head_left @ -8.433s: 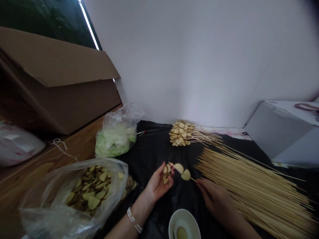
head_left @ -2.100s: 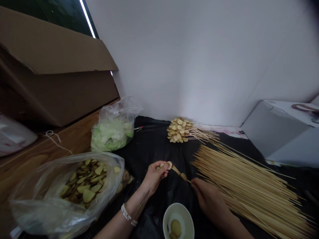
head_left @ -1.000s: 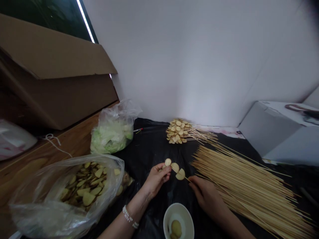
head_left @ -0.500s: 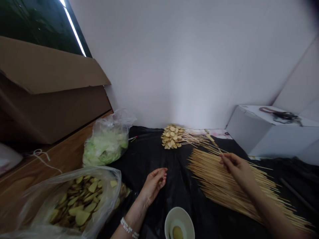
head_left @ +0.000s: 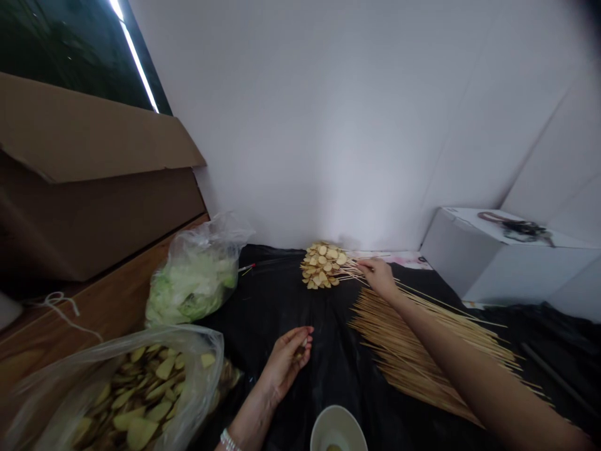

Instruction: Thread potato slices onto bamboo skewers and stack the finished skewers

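Skewered slices (head_left: 320, 268) lie heaped just below mid-frame, near the wall (head_left: 263, 156); there the right hand (head_left: 378, 277) closes its fingers on a stick (head_left: 350, 265). Lower centre, the left hand (head_left: 285, 362) curls shut around what appear, in shadow, to be loose slices (head_left: 303, 343). Crossed sticks could snag and, if pushed, topple the heap.

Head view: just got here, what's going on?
One person is working with skewers and thin, potato-like slices over a black sheet. The right hand reaches across the bare sticks to the stick ends of the loaded skewers by the wall; whether it grips one is unclear. The left hand is half curled, something pale in its fingers. More slices sit in an open plastic bag at left.
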{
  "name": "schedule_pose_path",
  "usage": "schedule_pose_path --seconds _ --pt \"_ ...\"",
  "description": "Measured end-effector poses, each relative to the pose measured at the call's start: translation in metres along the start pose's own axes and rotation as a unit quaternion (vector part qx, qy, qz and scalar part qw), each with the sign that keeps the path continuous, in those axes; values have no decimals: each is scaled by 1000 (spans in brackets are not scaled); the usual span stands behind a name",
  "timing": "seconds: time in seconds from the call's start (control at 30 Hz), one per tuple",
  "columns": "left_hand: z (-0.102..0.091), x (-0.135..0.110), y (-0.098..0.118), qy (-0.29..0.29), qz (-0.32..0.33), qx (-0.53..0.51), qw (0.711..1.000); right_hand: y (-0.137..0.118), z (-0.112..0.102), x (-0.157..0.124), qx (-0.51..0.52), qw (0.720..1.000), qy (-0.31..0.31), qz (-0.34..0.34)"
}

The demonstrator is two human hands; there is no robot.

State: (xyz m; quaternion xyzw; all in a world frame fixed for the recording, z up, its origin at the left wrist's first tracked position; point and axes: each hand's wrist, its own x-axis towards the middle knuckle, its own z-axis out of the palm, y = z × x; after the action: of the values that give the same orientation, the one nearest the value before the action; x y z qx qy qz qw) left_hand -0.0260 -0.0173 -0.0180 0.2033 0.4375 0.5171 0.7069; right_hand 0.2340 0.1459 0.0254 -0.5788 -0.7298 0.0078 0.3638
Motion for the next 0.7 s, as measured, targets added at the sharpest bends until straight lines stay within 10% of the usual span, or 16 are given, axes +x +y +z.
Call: schedule_pose_path --seconds 0.3,0.7 --pt "0 3 -2 14 -12 1 1000 -8 46 36 -102 994 -32 4" --pt "-1 3 2 9 -20 -18 1000 1 0 5 -120 990 -40 -62"
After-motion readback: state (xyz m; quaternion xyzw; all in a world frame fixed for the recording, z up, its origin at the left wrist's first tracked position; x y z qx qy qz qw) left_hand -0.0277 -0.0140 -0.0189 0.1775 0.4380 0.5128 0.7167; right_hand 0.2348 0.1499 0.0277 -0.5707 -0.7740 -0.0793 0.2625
